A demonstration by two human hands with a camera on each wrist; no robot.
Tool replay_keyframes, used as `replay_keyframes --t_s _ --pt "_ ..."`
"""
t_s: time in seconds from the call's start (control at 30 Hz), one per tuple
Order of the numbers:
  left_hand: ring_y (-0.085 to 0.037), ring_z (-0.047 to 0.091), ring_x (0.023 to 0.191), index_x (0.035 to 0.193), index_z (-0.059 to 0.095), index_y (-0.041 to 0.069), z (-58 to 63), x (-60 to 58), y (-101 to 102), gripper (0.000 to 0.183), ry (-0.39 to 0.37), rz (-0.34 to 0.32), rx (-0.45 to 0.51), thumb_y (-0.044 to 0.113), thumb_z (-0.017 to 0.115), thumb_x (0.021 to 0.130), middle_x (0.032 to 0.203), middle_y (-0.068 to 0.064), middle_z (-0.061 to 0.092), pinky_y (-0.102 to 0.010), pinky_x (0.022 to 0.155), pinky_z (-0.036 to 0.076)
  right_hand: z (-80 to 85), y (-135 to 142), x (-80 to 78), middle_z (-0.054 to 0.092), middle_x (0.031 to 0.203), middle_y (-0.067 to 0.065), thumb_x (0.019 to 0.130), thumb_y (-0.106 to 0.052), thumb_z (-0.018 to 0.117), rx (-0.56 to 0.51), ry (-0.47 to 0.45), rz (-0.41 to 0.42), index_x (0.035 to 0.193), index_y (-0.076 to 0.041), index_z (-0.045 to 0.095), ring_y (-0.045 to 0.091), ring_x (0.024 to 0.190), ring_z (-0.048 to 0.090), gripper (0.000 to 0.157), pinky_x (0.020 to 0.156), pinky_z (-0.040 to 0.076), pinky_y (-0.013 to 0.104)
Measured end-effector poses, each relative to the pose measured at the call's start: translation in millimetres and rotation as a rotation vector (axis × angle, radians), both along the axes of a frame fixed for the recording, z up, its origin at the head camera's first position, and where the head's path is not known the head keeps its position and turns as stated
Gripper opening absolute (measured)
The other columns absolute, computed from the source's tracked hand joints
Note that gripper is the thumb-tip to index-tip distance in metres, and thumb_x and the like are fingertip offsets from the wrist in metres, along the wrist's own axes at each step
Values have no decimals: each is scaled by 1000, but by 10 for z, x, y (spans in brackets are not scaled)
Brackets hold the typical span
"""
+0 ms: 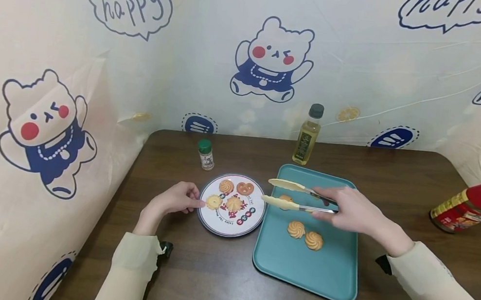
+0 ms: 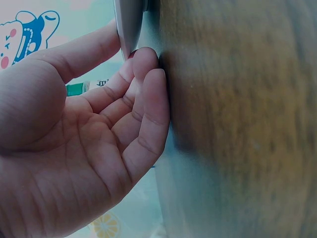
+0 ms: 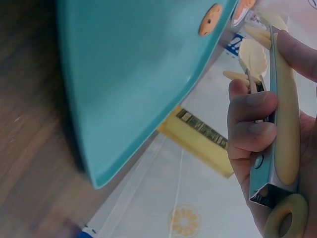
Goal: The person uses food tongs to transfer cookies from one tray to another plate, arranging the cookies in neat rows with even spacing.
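My left hand [image 1: 176, 198] pinches the left rim of a round white plate [image 1: 215, 223] with a dark edge and red lettering; in the left wrist view the thumb and fingertips meet at the plate's edge [image 2: 130, 29]. Several cookies, among them a pretzel-shaped one [image 1: 244, 189], lie on it. In my right hand [image 1: 350, 210] are tongs [image 1: 281, 203] with cream tips, spread apart above a teal tray [image 1: 311, 275]. Two swirled cookies [image 1: 295, 229] [image 1: 313, 241] sit on the tray. A chip-dotted cookie [image 3: 210, 20] lies there too, partly hidden behind the tongs in the head view.
Behind the plate stands a small green-capped shaker [image 1: 206, 155]. An oil bottle [image 1: 307, 135] is behind the tray, near the table's back edge. At the far right is a red sauce bottle [image 1: 472, 203]. A printed curtain [image 1: 215, 59] hangs around the brown table [image 1: 205, 278].
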State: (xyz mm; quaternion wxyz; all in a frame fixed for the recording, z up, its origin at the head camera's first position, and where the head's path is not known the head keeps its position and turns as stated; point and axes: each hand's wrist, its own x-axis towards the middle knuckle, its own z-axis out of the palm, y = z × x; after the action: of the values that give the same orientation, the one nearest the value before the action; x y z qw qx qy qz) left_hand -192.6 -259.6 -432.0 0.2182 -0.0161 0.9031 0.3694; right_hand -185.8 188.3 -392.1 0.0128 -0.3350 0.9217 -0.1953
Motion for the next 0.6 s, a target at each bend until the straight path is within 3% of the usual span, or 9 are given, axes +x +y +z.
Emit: replay_keyframes --t_s 0.6 --pt "-24 60 79 107 59 2 14 1 6 34 3 -7 -1 24 77 89 90 -11 60 -33 73 55 -123 285 74 48 72 -12 89 -44 74 42 -31 -43 132 -5 63 2 53 38 59 47 31 24"
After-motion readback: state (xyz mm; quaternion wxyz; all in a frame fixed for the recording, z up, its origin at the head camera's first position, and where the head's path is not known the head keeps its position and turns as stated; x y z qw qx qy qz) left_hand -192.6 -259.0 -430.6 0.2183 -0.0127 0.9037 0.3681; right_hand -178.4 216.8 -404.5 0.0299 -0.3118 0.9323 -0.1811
